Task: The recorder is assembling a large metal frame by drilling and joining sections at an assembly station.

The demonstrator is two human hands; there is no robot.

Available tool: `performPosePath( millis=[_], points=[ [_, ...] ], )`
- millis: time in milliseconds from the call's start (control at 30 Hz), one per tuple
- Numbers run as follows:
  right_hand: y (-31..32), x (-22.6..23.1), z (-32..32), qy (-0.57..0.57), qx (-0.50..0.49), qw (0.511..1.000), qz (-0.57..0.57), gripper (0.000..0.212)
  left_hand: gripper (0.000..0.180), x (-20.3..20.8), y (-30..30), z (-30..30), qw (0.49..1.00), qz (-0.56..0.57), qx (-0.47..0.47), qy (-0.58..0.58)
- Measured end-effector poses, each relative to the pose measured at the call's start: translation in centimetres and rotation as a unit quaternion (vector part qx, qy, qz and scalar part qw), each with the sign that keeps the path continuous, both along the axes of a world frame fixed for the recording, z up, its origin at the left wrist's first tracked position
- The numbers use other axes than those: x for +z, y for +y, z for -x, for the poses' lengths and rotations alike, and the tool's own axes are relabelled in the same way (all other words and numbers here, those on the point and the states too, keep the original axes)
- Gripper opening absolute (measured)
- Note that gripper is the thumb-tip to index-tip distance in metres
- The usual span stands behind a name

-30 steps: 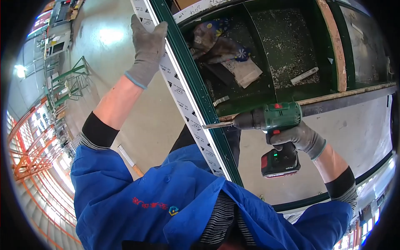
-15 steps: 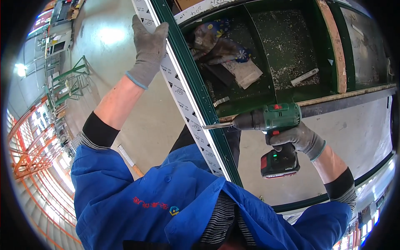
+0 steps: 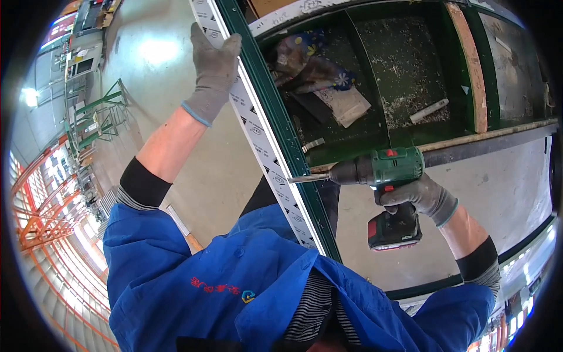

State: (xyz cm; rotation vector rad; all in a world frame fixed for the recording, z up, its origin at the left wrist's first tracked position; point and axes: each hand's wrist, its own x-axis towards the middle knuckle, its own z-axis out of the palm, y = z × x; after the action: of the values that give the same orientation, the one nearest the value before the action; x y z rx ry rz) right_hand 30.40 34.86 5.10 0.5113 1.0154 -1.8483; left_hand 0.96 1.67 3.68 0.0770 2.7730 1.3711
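In my right hand (image 3: 419, 196), gloved in grey, is a green and black cordless drill (image 3: 397, 166). My fingers wrap round its grip, and a battery with a red patch sits below. The drill's long bit (image 3: 309, 178) points left and lies across the long dark green metal profile (image 3: 275, 111), its tip at the white edge. Whether it touches the metal I cannot tell. Printed protective film covers the profile's left face. Farther up, my gloved left hand (image 3: 214, 73) holds the profile by that side, with part of its fingers hidden.
Right of the profile stands a dark green open bin (image 3: 404, 132) with compartments, strewn with metal shavings. It holds a stained floral cloth (image 3: 305, 64), a piece of cardboard (image 3: 346, 104) and a white stick (image 3: 429, 110). Green metal stands (image 3: 102, 111) are on the floor at far left.
The profile and my left hand have shifted slightly to the right. My right hand and the drill are nearly still. A small green light above the battery no longer shows.
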Motion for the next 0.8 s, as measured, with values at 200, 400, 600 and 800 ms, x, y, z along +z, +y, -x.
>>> performPosePath(
  millis=[200,400,600,800],
  points=[
    [-1.4,-1.5,-0.7,0.135,-0.072,0.988,0.004,0.039,0.095,-0.2,0.2,0.3,0.999,0.035,-0.007,0.034],
    [-0.2,0.7,0.8,-0.028,-0.017,0.998,0.047,0.030,0.093,0.9,0.4,-0.3,1.000,-0.006,0.000,-0.008],
    [5.5,4.1,-3.2,-0.029,-0.085,0.995,-0.046,0.040,0.096,1.1,0.5,-0.7,1.000,0.007,-0.010,-0.014],
    [5.8,9.0,-15.9,0.219,-0.232,0.923,-0.214,0.063,0.109,-2.5,0.7,0.5,0.999,0.028,-0.026,-0.018]
  ],
)
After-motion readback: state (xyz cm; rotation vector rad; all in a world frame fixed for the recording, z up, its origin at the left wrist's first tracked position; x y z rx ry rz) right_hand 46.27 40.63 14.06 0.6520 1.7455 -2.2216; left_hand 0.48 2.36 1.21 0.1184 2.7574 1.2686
